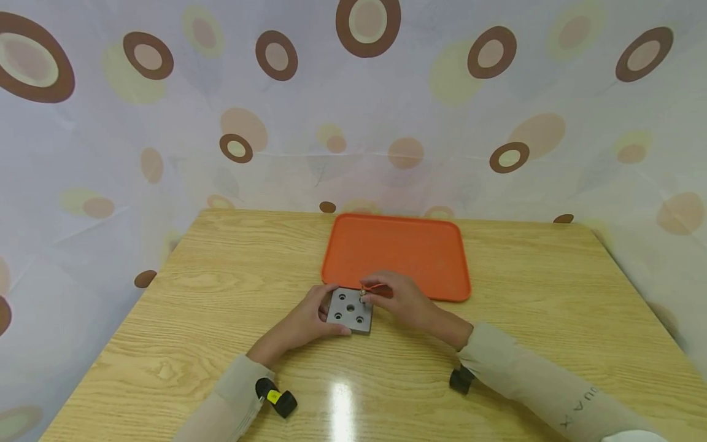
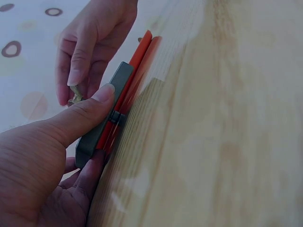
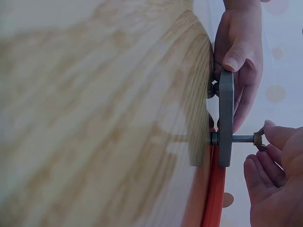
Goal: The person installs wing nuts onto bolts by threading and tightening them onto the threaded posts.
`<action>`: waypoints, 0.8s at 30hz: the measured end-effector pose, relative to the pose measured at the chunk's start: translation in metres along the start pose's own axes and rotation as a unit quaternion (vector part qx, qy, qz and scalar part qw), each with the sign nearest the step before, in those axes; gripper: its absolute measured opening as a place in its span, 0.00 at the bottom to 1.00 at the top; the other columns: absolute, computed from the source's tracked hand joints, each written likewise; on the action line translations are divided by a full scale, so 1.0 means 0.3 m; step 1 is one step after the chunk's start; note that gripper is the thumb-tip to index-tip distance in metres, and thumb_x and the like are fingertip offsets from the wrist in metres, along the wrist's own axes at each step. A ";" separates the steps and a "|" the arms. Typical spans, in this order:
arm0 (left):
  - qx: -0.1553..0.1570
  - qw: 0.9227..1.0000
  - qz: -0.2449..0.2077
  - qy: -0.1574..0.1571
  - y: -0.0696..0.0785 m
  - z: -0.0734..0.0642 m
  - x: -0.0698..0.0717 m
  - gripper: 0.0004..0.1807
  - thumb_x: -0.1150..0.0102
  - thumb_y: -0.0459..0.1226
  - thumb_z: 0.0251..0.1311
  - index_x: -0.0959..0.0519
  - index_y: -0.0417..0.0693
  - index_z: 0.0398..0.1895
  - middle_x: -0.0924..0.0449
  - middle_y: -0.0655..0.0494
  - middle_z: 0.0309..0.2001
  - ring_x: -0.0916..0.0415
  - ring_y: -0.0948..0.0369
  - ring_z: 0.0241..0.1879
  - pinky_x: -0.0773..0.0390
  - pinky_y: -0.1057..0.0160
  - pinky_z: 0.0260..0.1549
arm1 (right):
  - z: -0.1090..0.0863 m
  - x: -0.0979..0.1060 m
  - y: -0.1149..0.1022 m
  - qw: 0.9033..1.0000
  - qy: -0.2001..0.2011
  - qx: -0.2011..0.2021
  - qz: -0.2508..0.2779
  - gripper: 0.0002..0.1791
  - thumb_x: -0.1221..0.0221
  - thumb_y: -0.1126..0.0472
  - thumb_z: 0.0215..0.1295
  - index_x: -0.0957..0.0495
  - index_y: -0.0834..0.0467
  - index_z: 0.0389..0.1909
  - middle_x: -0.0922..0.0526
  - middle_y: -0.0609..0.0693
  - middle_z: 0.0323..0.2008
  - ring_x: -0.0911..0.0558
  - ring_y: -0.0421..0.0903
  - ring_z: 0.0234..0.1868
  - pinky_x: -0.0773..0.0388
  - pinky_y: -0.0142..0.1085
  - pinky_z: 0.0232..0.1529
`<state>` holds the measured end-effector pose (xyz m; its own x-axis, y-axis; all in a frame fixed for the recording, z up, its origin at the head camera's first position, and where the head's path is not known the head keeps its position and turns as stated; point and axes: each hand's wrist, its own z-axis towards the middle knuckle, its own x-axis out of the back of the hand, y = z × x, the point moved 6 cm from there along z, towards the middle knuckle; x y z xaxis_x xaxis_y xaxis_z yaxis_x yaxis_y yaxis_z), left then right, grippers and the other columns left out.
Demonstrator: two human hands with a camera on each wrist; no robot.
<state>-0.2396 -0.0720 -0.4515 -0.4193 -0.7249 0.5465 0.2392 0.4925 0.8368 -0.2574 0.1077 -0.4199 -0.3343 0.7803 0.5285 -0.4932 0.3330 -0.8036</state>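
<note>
A square grey metal plate [image 1: 350, 308] with several holes lies near the tray's front edge. My left hand [image 1: 311, 315] grips it from the left, thumb along the near edge and fingers at the far side. From its far right corner a threaded bolt [image 3: 243, 139] sticks up. On the bolt's end sits a brass-coloured wing nut [image 3: 258, 139], which the fingertips of my right hand [image 1: 402, 299] pinch. Dark round bolt heads [image 3: 216, 88] show under the plate in the right wrist view.
An orange tray [image 1: 397, 245] lies behind the plate on the wood-grain table [image 1: 541, 288]. A patterned curtain [image 1: 420, 110] hangs along the table's back and sides.
</note>
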 end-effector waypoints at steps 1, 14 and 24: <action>0.000 1.000 0.000 0.000 0.000 0.000 0.000 0.52 0.29 0.52 0.44 0.46 0.47 0.69 0.39 0.53 0.51 0.32 0.60 0.41 0.27 0.63 0.39 | 0.000 0.001 -0.003 1.000 -0.001 0.001 0.000 0.20 0.39 0.64 0.59 0.25 0.65 0.52 0.23 0.58 0.49 0.22 0.51 0.50 0.26 0.41 0.48; 0.005 1.000 0.002 0.000 -0.006 0.003 0.000 0.52 0.29 0.53 0.43 0.46 0.49 0.69 0.39 0.55 0.50 0.32 0.60 0.41 0.27 0.63 0.39 | -0.008 0.011 0.000 1.000 -0.007 0.015 -0.007 0.19 0.39 0.63 0.60 0.24 0.64 0.51 0.22 0.54 0.47 0.22 0.44 0.48 0.26 0.33 0.46; 0.002 1.000 0.001 0.002 -0.005 0.003 -0.003 0.52 0.29 0.52 0.44 0.46 0.49 0.69 0.39 0.55 0.50 0.32 0.61 0.41 0.27 0.63 0.39 | -0.024 0.029 -0.001 0.999 0.006 0.015 -0.032 0.15 0.40 0.63 0.62 0.22 0.62 0.49 0.21 0.48 0.46 0.22 0.41 0.48 0.26 0.30 0.46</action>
<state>-0.2403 -0.0717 -0.4533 -0.4156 -0.7259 0.5480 0.2363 0.4957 0.8357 -0.2544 0.1180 -0.4169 -0.2916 0.7642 0.5752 -0.5367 0.3671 -0.7598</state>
